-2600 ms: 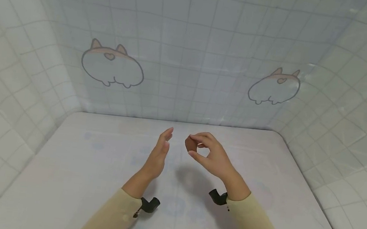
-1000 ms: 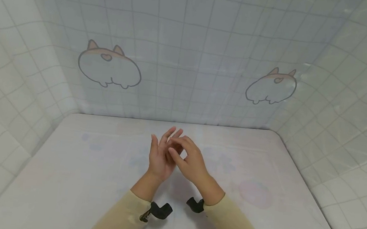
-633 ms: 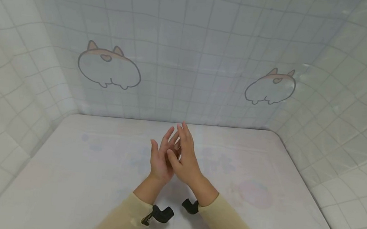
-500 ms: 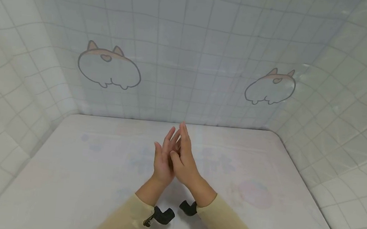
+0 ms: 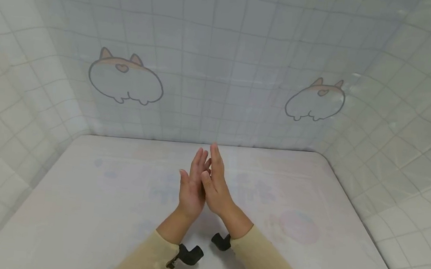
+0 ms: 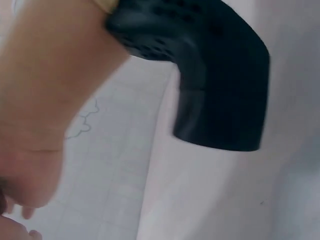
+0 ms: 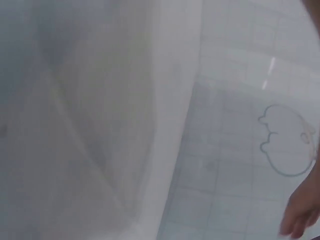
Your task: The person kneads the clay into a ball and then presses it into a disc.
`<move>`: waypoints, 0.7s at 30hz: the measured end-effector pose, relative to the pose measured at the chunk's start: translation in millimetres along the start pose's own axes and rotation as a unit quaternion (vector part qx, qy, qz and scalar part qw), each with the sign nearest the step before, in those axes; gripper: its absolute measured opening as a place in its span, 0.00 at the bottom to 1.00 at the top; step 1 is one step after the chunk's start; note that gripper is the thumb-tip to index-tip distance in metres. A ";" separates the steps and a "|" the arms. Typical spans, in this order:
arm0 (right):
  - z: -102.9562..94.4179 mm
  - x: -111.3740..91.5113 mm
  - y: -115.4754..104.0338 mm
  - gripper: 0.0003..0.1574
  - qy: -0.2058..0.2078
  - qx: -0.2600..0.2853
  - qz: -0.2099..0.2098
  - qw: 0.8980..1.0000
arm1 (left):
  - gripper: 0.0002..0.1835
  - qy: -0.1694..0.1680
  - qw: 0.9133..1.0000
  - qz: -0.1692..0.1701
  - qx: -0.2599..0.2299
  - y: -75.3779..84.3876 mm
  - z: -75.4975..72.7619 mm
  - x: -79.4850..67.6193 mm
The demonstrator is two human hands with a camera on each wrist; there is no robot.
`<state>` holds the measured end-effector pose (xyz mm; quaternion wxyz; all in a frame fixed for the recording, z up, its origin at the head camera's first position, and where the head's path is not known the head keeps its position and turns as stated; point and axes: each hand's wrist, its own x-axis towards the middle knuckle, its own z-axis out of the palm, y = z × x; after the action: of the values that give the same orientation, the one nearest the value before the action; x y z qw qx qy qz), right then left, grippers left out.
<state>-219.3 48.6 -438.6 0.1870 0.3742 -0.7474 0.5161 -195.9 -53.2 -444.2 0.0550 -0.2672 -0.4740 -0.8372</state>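
In the head view my left hand (image 5: 191, 195) is turned palm inward, fingers straight and thumb up. My right hand (image 5: 218, 195) lies against it from the right, its fingers stretched out and its thumb across the left palm. The small brown lump seen in the earliest head view is now hidden between the palms. At the left edge of the left wrist view, the base of the left hand (image 6: 35, 175) shows with fingertips below it. The right wrist view catches part of a hand (image 7: 300, 212) at its lower right corner.
Under the hands spreads a white table (image 5: 85, 208) with faint pastel prints. Behind and beside it hang pale gridded sheets (image 5: 222, 65) with corgi drawings (image 5: 126, 81). A black curved camera mount (image 5: 191, 254) sits at the left wrist, another (image 5: 221, 241) at the right.
First the right hand pinched the brown lump, apart from the left hand. It then brought it to the left palm, straightened its fingers and came flat against that palm, hiding the lump.
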 end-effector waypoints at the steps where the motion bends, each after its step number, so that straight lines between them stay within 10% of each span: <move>1: -0.4 0.2 1.7 0.47 -0.002 -0.007 0.003 1.000 | 0.48 0.004 1.000 0.002 -0.002 1.6 -0.1 -0.1; 12: -1.7 -6.6 8.4 0.51 -0.053 0.012 0.018 0.998 | 0.49 0.026 0.991 -0.003 0.129 14.4 -0.5 3.5; 21: -2.2 -11.6 4.0 0.55 -0.103 0.064 -0.079 0.989 | 0.47 0.023 0.983 -0.075 0.168 16.2 -5.2 8.7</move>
<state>-215.0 55.6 -448.0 0.1249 0.4945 -0.6960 0.5054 -199.7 -64.9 -429.6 0.0471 -0.1980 -0.6256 -0.7531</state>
